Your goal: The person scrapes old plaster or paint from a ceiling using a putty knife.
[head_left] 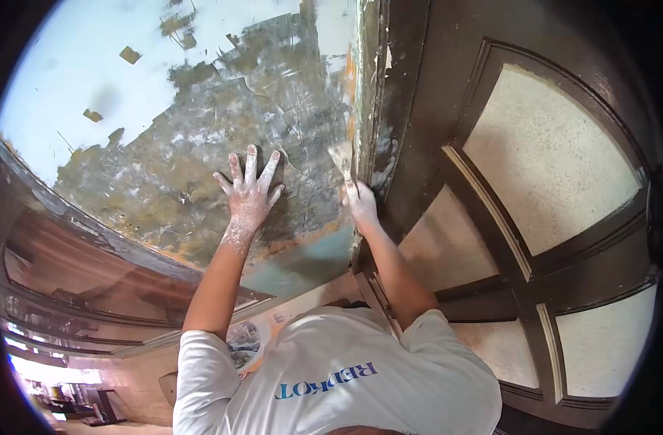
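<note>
Up against the flaking pale-blue painted wall (201,130), the dusty left hand (249,194) is pressed flat, fingers spread. A metal-bladed scraper (342,156) is clamped in the right hand (362,206) beside the dark wooden door frame (389,109). Scraping's underway; probably more firm strokes along that edge are needed.

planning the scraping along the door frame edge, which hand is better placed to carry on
Right. The right hand grips the scraper, its blade already against the wall beside the door frame. The left hand lies flat and spread on the wall, holding no tool.
</note>
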Demonstrator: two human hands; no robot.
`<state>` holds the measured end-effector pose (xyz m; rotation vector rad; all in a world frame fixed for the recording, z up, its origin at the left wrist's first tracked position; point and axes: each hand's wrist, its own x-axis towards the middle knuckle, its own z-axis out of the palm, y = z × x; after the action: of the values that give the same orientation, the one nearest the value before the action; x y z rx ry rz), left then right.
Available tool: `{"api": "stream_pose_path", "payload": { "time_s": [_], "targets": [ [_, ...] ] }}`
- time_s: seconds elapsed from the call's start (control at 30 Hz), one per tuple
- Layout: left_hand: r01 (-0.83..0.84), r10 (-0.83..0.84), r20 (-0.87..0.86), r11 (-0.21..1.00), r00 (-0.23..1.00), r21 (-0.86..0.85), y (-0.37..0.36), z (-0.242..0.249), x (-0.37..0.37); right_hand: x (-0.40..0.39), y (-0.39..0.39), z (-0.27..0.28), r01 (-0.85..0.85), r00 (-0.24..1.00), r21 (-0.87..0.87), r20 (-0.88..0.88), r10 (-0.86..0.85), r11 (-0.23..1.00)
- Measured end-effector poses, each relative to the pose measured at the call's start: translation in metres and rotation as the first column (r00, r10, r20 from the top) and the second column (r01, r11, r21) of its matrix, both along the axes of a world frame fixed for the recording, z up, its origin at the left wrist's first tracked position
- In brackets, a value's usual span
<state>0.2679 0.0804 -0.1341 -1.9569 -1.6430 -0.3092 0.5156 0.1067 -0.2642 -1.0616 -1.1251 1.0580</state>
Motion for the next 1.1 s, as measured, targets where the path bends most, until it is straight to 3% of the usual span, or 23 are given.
{"api": "stream_pose_path", "payload": {
  "time_s": [0.1,0.13,0.23,0.27,0.37,0.43,0.57,0.6,0.7,0.77,0.8,0.9,0.97,1.03,1.1],
  "targets": [
    [0.013,-0.012,-0.02,0.999,1.0,0.043,0.002,-0.004,-0.002,-0.002,0.021,0.077,0.045,0.997,0.189,0.052,-0.056,0.981],
    [0.026,-0.025,-0.023,0.999,0.999,0.039,0.002,-0.004,-0.002,-0.003,0.02,0.093,0.025,1.0,0.138,0.0,-0.026,0.99],
    [0.04,-0.04,-0.028,0.999,0.999,0.016,-0.001,-0.001,-0.004,0.006,0.0,0.073,-0.045,0.999,0.065,0.009,0.044,0.997],
    [0.065,-0.065,-0.021,0.997,0.998,0.029,-0.003,-0.001,-0.005,0.006,-0.001,0.05,0.017,0.996,0.084,0.089,-0.025,0.996],
    [0.098,-0.098,0.048,0.995,0.994,0.0,-0.007,0.013,-0.001,0.003,-0.006,0.077,-0.009,0.999,0.007,-0.042,0.009,1.0],
    [0.088,-0.086,0.07,0.996,0.994,-0.031,-0.014,0.031,0.008,0.004,0.001,0.111,0.006,1.0,0.061,0.021,-0.007,0.998],
    [0.109,-0.124,0.107,0.985,0.987,0.137,-0.008,0.085,0.017,0.01,0.006,0.098,0.019,0.993,0.136,0.113,-0.034,0.991],
    [0.116,-0.137,0.12,0.979,0.983,0.165,-0.006,0.099,0.018,0.01,-0.008,0.096,-0.017,0.999,0.015,0.033,0.017,1.0],
    [0.101,-0.131,0.111,0.964,0.985,0.245,0.001,0.128,0.021,0.005,-0.007,0.098,0.043,0.998,0.023,0.054,-0.044,0.999],
    [0.095,-0.122,0.091,0.963,0.988,0.252,0.005,0.145,0.027,0.004,0.001,0.142,0.048,0.99,0.22,0.116,-0.075,0.974],
    [0.092,-0.113,0.069,0.962,0.991,0.258,0.007,0.153,0.03,0.0,-0.005,0.177,0.045,0.995,0.147,0.084,-0.058,0.988],
    [0.079,-0.083,0.001,0.956,0.997,0.282,0.013,0.181,0.035,0.003,-0.002,0.184,0.05,0.983,0.257,0.16,-0.094,0.965],
    [0.084,-0.078,-0.031,0.921,0.996,0.381,0.019,0.194,0.033,0.003,-0.009,0.15,-0.016,1.0,0.123,0.01,0.015,0.992],
    [0.102,-0.085,-0.057,0.885,0.995,0.454,0.028,0.19,0.03,0.002,-0.008,0.131,0.01,0.999,0.27,0.045,-0.023,0.963],
    [0.11,-0.091,-0.063,0.87,0.994,0.481,0.034,0.185,0.028,-0.002,0.005,0.146,0.028,1.0,0.326,-0.001,-0.029,0.945]
  ]
}}
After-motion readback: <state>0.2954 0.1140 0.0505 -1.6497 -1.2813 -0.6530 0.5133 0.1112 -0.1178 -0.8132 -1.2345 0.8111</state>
